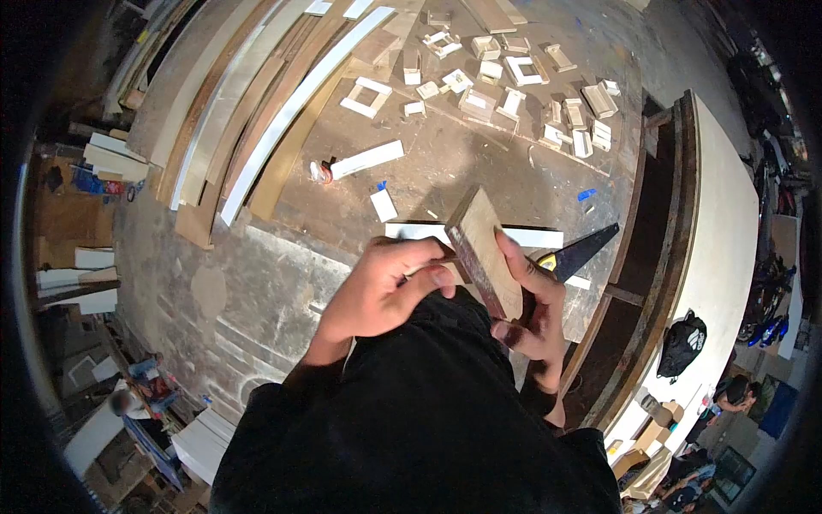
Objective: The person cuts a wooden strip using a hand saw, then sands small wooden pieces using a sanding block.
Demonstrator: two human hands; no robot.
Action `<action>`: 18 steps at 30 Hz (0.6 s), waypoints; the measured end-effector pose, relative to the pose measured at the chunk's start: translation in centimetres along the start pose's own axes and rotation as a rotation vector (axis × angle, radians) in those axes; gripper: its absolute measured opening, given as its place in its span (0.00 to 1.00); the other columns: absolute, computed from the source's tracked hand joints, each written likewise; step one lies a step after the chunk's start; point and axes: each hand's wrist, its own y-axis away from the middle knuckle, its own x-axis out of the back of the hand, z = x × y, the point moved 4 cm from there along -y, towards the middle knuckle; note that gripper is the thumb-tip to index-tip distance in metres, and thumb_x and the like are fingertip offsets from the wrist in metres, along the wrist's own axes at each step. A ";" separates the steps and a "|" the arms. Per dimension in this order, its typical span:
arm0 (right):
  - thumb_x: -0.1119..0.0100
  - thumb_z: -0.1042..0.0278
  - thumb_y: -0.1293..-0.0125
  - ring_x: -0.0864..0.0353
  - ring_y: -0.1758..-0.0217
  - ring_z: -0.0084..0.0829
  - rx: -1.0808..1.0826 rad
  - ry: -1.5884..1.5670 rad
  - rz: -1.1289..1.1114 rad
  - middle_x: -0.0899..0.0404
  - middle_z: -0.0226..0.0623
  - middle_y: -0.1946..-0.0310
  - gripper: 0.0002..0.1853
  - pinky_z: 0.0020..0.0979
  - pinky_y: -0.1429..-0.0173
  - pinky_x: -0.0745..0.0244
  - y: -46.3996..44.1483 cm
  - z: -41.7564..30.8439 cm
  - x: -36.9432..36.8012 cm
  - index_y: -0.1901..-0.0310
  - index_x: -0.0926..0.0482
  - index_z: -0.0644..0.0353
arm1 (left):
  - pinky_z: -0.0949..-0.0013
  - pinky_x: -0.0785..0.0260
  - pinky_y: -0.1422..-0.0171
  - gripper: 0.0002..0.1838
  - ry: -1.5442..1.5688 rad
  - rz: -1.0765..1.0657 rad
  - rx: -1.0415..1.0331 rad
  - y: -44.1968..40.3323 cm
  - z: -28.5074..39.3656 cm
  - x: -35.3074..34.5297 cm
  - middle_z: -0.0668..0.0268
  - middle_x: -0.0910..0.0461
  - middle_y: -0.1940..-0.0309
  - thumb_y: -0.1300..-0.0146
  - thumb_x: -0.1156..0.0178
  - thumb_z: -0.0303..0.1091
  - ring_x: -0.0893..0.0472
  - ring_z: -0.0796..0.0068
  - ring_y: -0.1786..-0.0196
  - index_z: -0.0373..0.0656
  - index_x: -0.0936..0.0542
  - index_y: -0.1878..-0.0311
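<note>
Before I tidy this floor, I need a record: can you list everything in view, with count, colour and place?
wood block: one, light brown, at the hands
saw: one, dark blade, yellow on handle, floor beyond right hand
long strip: one, white, floor behind block
board: one, white, floor, upper middle
long planks: several, brown and white, upper left
small wooden pieces: many, pale brown and white, floor, top
panel: one, cream, right
bag: one, black, on panel
people: count unclear, lower edges
left hand: one, bare, beside block
right hand: one, bare, holding block
clothing: black, bottom middle
</note>
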 end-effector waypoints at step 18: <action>0.25 0.61 0.52 0.33 0.25 0.45 -0.027 0.046 0.103 0.35 0.55 0.27 0.47 0.40 0.23 0.43 0.9 0.5 -0.4 0.28 0.33 0.66 | 0.73 0.30 0.65 0.13 -0.094 0.131 -0.104 1.9 1.7 1.6 0.64 0.18 0.76 0.28 0.41 0.36 0.19 0.79 0.72 0.35 0.21 0.65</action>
